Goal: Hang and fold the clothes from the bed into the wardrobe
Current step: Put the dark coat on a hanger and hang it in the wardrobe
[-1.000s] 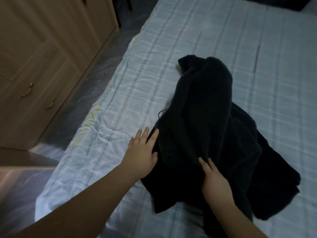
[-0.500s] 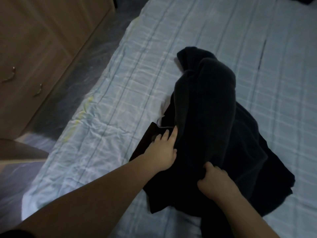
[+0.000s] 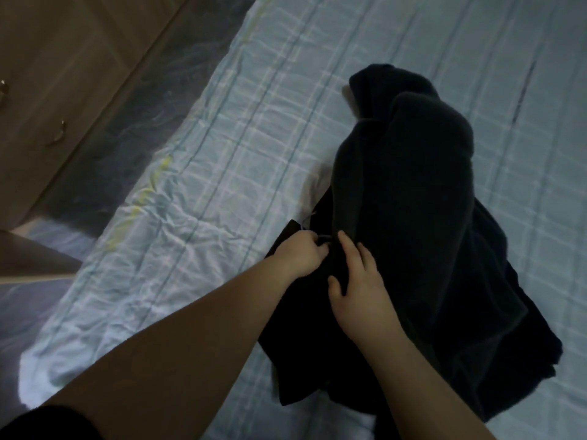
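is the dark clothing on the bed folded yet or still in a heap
Still in a heap. The dark clothing lies bunched and humped on the bed, with loose uneven edges. The left hand grips its near edge; the right hand rests on it.

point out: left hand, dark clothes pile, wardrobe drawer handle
left hand point(image 3: 300, 254): head view, on the back of the hand, fingers curled into the cloth.
dark clothes pile point(image 3: 413, 198): head view, on the raised middle fold.
wardrobe drawer handle point(image 3: 58, 134): head view, on the curved metal pull.
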A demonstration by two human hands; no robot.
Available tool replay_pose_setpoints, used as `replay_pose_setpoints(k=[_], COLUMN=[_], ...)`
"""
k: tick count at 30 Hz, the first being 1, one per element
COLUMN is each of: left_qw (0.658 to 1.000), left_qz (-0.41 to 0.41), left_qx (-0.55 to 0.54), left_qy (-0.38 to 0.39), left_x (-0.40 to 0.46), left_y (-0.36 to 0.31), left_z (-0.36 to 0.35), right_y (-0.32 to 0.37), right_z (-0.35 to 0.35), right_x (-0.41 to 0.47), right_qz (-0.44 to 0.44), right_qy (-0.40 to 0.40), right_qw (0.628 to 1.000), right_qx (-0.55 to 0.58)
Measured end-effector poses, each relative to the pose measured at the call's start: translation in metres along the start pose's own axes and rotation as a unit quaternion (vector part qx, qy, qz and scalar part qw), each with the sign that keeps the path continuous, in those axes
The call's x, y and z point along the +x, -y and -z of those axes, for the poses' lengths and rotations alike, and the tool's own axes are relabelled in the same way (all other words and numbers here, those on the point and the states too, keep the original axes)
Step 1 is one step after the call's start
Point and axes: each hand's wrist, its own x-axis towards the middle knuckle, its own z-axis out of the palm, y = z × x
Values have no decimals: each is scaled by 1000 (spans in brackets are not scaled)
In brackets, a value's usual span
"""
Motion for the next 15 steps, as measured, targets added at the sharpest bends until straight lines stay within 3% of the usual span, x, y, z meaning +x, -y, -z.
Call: replay_pose_setpoints(k=[3,5,8,12,15], left_qw=[984,944,885,843,865], left_qz=[96,146,157,177,125], left_qx=[-147,-292,-436,-508,-486], left_qy=[-25,-56,-50,-17,-26], left_x=[17,18,14,9,2], left_y=[-9,-15,-21,-25,-23], left_z=[-9,-14,-18,-8,-1], right_y=[-9,-13,-15,-10,-2], right_z=[-4,-4,-6,-8,-7], right_x=[-9,-9,-5,-4,-10], right_qz=[20,23,22,4,3], right_qy=[-12,-15,-13,-22,-50], right_qw=[1000,1000,1000,1000,998], right_qx=[-9,2,-3,9,36])
